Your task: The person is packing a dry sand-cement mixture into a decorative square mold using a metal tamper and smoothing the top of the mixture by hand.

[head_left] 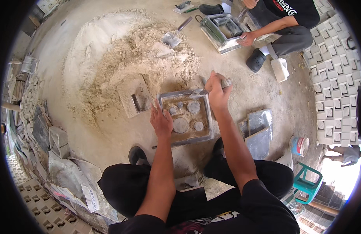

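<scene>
A rectangular metal mould frame (212, 137) lies on the ground in front of me, with sandy mix and several round grey discs inside. My left hand (161, 121) rests at its left side, fingers stretched out along the rim and holding nothing. Closed around the handle of a trowel (196, 94), my right hand (218, 93) is above the frame's far right corner. The trowel's blade lies at the far rim. A flat float board (129, 87) with a bar handle sits on the sand left of the frame.
A heap of sandy mix (126, 50) spreads beyond, with a small shovel (172, 39) on it. A co-worker's hand (247, 39) touches another mould (223, 46) at far right. Grey plates (258, 142), a bucket (299, 145) and a green stool (307, 183) stand right; stacked blocks (332, 85) line the edge.
</scene>
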A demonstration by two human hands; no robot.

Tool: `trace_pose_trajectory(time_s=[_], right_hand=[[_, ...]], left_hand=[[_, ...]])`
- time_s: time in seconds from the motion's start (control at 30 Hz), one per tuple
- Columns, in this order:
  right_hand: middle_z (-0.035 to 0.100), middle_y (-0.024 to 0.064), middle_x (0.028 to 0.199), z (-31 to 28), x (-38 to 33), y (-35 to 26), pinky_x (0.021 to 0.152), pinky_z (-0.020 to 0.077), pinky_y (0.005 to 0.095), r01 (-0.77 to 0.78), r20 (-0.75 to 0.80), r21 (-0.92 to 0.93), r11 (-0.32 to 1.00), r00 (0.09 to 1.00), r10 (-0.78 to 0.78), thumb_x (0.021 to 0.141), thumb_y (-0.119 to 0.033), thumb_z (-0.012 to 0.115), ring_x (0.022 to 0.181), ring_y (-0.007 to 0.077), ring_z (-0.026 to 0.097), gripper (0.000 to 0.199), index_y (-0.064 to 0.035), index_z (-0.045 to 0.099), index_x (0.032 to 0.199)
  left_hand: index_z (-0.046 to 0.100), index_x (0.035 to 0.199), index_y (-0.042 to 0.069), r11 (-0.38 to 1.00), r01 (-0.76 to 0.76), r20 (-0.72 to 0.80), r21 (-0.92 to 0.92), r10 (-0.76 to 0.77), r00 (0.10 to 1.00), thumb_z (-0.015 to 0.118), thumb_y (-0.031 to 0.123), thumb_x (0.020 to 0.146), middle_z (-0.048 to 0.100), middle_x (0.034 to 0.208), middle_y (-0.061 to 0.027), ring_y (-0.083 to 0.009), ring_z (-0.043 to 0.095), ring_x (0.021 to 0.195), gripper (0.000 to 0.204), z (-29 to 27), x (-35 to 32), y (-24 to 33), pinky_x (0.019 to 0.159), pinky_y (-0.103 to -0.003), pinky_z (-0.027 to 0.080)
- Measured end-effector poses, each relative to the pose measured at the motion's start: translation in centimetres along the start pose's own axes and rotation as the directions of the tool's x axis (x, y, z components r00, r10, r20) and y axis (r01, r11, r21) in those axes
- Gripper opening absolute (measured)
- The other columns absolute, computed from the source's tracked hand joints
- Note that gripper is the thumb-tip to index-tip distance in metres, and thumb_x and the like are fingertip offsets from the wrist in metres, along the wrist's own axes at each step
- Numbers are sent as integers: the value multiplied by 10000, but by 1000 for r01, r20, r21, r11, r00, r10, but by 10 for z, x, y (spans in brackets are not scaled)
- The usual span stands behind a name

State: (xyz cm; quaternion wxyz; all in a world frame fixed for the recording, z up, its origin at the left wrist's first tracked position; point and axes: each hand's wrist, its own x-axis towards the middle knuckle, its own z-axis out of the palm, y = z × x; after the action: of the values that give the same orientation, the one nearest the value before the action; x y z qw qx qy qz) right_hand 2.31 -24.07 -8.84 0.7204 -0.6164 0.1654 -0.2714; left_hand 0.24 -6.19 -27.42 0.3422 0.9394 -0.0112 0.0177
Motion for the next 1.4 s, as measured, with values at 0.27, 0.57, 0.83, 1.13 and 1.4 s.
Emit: trace_pose_trajectory(time_s=[0.27, 0.57, 0.83, 1.13, 1.4], right_hand=[[347, -37, 527, 23, -6, 9, 460, 240, 280, 117, 130, -227, 967, 987, -89, 936, -93, 548, 545, 55, 300, 405, -21, 367, 580], [395, -34, 532, 42, -15, -12, 467, 246, 265, 148, 93, -180, 972, 987, -133, 943, -87, 502, 502, 52, 332, 398, -52, 389, 563], [413, -30, 530, 50, -29, 12, 451, 243, 266, 163, 237, -173, 971, 964, -120, 932, -106, 534, 494, 50, 337, 399, -36, 409, 560], [420, -38, 536, 79, -21, 13, 450, 246, 259, -63, 235, -99, 993, 968, 85, 939, -109, 542, 475, 45, 331, 384, -59, 431, 576], [404, -49, 532, 80, -27, 22, 449, 258, 244, -14, 248, -119, 993, 968, 43, 943, -112, 549, 489, 35, 362, 360, -55, 464, 598]], left_hand=[[224, 1521, 155, 1000, 30, 32, -2, -30, 999, 441, 223, 930, 341, 1470, -269, -422, 392, 1315, 633, -1, -2, 5, 1044, -511, 328], [242, 1519, 180, 998, 44, 24, -34, -43, 999, 436, 229, 933, 360, 1461, -264, -416, 398, 1313, 619, -1, -2, 0, 1043, -520, 326], [270, 1512, 191, 988, 47, 30, -145, -43, 999, 392, 233, 924, 360, 1465, -263, -429, 429, 1280, 602, 2, 0, -6, 1042, -529, 330], [335, 1490, 226, 971, 4, -51, -240, -17, 999, 398, 182, 873, 393, 1442, -265, -443, 448, 1248, 622, 9, 0, -17, 1031, -498, 370], [310, 1502, 248, 982, 55, -20, -181, -59, 998, 397, 184, 876, 374, 1465, -245, -416, 430, 1279, 635, 8, 2, -19, 1045, -489, 356]])
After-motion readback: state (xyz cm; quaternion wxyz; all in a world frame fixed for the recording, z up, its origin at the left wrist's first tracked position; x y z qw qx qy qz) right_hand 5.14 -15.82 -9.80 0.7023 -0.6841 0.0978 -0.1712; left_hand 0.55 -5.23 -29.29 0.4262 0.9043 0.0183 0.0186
